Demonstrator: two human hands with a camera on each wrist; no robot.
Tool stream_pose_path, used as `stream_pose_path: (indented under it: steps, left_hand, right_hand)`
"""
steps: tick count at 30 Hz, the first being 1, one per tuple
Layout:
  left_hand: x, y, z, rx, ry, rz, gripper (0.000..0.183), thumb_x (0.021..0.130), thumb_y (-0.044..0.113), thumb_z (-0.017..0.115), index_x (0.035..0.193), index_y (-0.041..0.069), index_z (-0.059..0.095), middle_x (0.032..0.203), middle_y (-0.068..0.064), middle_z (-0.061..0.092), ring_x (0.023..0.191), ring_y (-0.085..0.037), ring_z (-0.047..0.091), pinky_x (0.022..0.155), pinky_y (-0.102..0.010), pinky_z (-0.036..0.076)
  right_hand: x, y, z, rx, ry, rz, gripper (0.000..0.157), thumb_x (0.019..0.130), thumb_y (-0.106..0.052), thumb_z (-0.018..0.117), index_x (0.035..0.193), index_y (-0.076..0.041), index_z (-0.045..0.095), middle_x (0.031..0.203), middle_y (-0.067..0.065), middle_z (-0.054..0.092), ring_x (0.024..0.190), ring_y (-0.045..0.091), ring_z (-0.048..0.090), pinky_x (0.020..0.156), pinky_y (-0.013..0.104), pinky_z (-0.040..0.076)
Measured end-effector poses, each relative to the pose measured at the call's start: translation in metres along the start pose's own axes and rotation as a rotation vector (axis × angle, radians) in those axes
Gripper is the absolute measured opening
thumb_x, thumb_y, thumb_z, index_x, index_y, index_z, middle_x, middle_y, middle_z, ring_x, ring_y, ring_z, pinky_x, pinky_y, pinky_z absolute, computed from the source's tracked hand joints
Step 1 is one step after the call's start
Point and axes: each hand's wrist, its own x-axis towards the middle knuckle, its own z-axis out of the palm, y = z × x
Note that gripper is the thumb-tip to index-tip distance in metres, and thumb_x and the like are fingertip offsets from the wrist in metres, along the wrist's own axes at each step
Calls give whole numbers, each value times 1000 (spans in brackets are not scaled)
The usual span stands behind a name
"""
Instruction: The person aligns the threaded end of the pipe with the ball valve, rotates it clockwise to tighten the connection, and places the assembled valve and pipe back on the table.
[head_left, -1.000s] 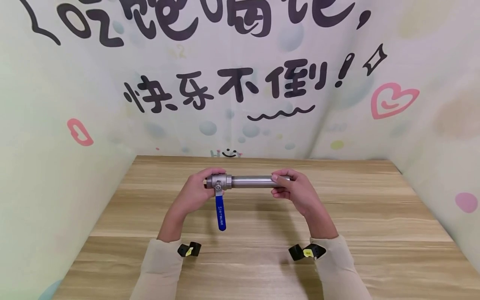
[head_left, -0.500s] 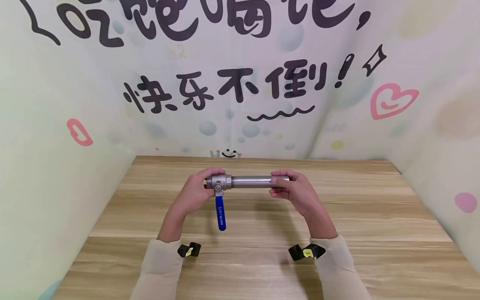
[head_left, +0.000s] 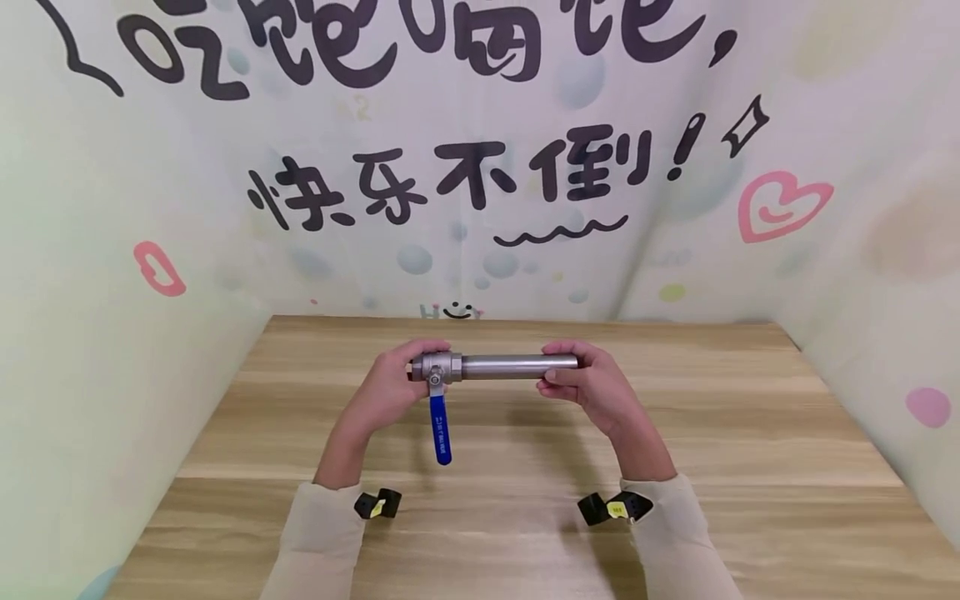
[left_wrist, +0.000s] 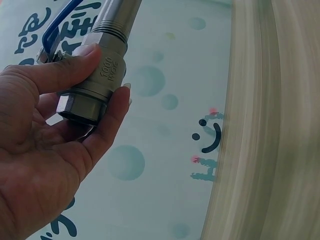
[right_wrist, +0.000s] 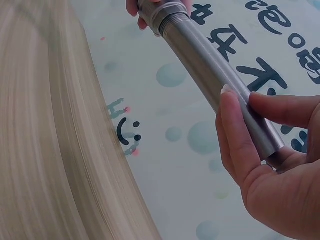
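Note:
A steel ball valve [head_left: 442,365] with a blue lever handle [head_left: 441,429] sits at the left end of a straight metal pipe [head_left: 502,367]. Held level above the table in the head view, the two form one line, with the lever pointing toward the person. My left hand [head_left: 390,387] grips the valve body, thumb and fingers on opposite sides. In the left wrist view, threads [left_wrist: 111,29] show where the pipe enters the valve. My right hand [head_left: 596,387] pinches the pipe's free right end; the right wrist view shows the thumb and fingertips [right_wrist: 230,97] on either side of it.
Below the hands lies a wood-grain table [head_left: 480,533]. Behind it stands a pale printed backdrop [head_left: 420,267] with dark lettering, and side panels flank the table. Each sleeve carries a black wrist camera, one on the left [head_left: 377,503] and one on the right [head_left: 615,507].
The right thumb and fingers have shifted their hold on the pipe, the thumb moving down across it toward the near side. The left hand and valve stay nearly still; the head view tilts slightly.

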Motion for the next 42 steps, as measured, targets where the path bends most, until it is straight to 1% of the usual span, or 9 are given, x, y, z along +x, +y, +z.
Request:
stream_pose_path:
  steps: [5,11,14,20,22,25,29,35,42]
  left_hand:
    - [0,-2,4,-8,-20,3,51,82,-6,69,127,14,61,128,-15,58,98,-31,59,71,-32,52]
    - [0,-1,5,13,-5,-1,52,81,-6,69,128,16,61,127,-16,59,95,-30,59,69,-32,51]
    - [0,-1,4,15,-3,1,51,81,-6,69,128,15,61,126,-16,59,95,-30,60,69,-32,51]
    - [-2,-2,4,9,-6,-9,52,81,-6,70,128,15,61,127,-16,58,98,-30,59,72,-32,51]
    - [-4,-1,4,3,-6,-8,53,81,-7,69,128,14,61,127,-16,58,97,-30,59,71,-32,51]
    - [-5,-1,4,9,-5,1,53,81,-8,67,128,14,61,127,-16,59,96,-29,58,70,-31,49]
    - [-5,0,4,18,-2,-2,53,81,-8,67,129,15,60,127,-15,58,95,-29,58,69,-31,49]
    - [-4,3,1,25,9,-3,54,81,-6,70,129,15,60,127,-17,58,95,-30,60,69,-32,52]
    - [-3,5,0,20,4,-2,53,81,-6,70,129,14,60,128,-17,58,97,-30,60,71,-32,53]
  right_hand:
    - [-5,1,-3,-4,8,6,36,87,11,56,122,12,48,109,19,49,72,20,69,72,30,58]
    - [-5,2,-4,-10,5,-3,38,89,7,58,125,12,47,108,19,50,72,19,68,71,29,58]
    - [-4,1,-3,-13,2,-4,35,90,5,58,123,10,49,106,17,52,71,18,68,71,29,58]
    - [-6,2,-2,-5,4,7,24,92,0,59,116,1,56,98,15,57,68,18,68,68,29,58]
    - [-6,3,-2,-10,4,11,23,92,-2,59,116,0,56,97,15,58,68,17,68,68,29,58]
    - [-6,3,-2,-27,7,16,26,93,-5,60,117,2,55,98,15,57,68,17,68,69,28,58]
    - [-5,3,-1,-41,15,20,29,94,-9,61,118,5,53,99,15,57,69,17,68,69,28,58]
    - [-2,2,2,-51,21,24,30,94,-13,63,116,4,54,101,16,55,70,17,68,70,29,58]
    - [-1,1,3,-49,31,36,31,95,-16,63,114,5,53,97,15,57,69,16,68,70,29,58]
